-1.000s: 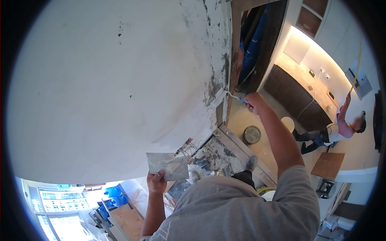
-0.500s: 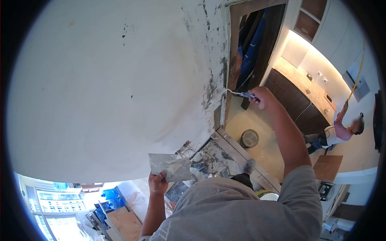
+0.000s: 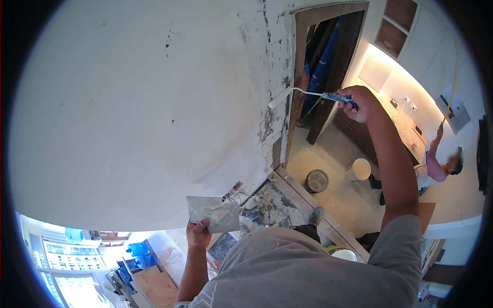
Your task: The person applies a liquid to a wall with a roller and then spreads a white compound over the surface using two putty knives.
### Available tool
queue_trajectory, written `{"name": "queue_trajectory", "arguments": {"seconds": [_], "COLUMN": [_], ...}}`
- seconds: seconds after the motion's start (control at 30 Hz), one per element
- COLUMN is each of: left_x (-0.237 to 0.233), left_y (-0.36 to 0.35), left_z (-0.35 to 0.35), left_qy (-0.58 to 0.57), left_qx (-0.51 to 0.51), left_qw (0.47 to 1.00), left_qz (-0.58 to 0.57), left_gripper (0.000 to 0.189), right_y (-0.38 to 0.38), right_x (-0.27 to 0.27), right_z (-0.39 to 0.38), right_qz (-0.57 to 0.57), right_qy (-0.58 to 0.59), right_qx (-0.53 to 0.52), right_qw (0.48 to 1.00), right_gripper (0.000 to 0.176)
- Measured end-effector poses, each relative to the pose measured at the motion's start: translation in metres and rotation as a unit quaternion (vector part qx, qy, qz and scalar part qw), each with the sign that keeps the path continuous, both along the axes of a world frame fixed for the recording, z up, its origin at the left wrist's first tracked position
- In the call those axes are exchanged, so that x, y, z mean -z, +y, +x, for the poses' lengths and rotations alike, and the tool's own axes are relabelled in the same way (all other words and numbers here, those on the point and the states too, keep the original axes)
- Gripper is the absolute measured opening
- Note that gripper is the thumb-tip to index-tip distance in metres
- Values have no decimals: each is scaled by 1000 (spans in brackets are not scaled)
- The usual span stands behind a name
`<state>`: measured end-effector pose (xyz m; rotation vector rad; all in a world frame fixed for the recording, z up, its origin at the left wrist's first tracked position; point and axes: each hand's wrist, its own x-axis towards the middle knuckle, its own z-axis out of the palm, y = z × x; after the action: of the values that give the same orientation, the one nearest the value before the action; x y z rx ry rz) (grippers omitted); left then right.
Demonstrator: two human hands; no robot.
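Observation:
My right hand [image 3: 358, 102] is closed round the blue handle of a small paint roller [image 3: 281, 96]. Its white sleeve lies against the wall [image 3: 154, 102] beside the door frame, where the surface is patchy with dark marks. Lower down, my left hand [image 3: 198, 233] grips a flat grey metal plate [image 3: 213, 213] by its near edge, thumb on top. Some pale material is smeared on the plate, which is held apart from the roller.
A doorway with a brown frame [image 3: 328, 9] stands right of the wall. On the floor are a dark round bucket [image 3: 317, 180], a white bucket [image 3: 361, 169] and rubble [image 3: 277, 197]. At the right another person [image 3: 436, 164] holds a yellow pole [image 3: 452, 92]. Blue water jugs [image 3: 137, 249] are at lower left.
My right hand has moved up and right with the roller, whose sleeve now shows on the wall. A white bucket has come into sight. The left hand is nearly unmoved.

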<state>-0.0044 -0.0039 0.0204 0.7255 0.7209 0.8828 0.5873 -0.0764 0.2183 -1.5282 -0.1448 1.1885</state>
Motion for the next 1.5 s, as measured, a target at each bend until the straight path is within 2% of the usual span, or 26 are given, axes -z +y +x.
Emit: {"name": "queue_trajectory", "arguments": {"seconds": [0.17, 0.27, 0.43, 0.57, 0.67, 0.77, 0.87, 0.97, 1.1, 1.17, 1.27, 1.37, 1.43, 1.5], "left_x": [-3, 3, -2, 17, 6, 6, 8, 7, 17, 19, 14, 11, 11, 13], "left_y": [-3, -3, -5, -1, 2, 9, 11, 8, 8, 6, 7, 12, 15, 14], "left_z": [7, 7, 20, 22, 31, 32, 32, 34, 32, 33, 37, 36, 36, 37], "left_qy": [-10, 4, -25, -2, 1, 3, -5, -5, -9, -1, -1, 4, 11, 8], "left_qx": [4, 21, 40, 60, 78, 71, 65, 66, 79, 78, 91, 101, 79, 72], "left_qw": [1000, 1000, 999, 998, 997, 997, 998, 998, 997, 997, 996, 994, 996, 997], "left_qz": [1, -3, -23, -21, -11, -9, -13, -11, -23, -27, -26, -29, -27, -26], "left_gripper": [55, 56, 53, 57, 57, 58, 58, 57, 55, 54, 53, 53, 53, 53], "right_y": [2, 12, 27, 21, 6, -14, -11, 1, 25, 28, 19, 1, -8, -6], "right_x": [5, 45, 125, 156, 126, 61, 44, 80, 170, 197, 196, 171, 141, 134], "right_z": [-15, -25, -43, -50, -53, -64, -67, -68, -68, -75, -81, -77, -82, -88], "right_qz": [-45, -74, -99, -78, -60, -10, -31, -41, -63, -90, -73, -17, -3, -12], "right_qy": [-31, -17, -61, -54, -81, -51, -86, -96, -46, -25, -29, -35, -78, -126], "right_qx": [-23, -21, -15, -1, -14, 9, -23, -45, -31, -25, -7, -21, -46, -72], "right_qw": [998, 997, 993, 995, 995, 999, 996, 993, 996, 995, 997, 999, 996, 989], "right_gripper": [15, 16, 17, 18, 18, 18, 19, 20, 20, 20, 22, 23, 24, 24]}}
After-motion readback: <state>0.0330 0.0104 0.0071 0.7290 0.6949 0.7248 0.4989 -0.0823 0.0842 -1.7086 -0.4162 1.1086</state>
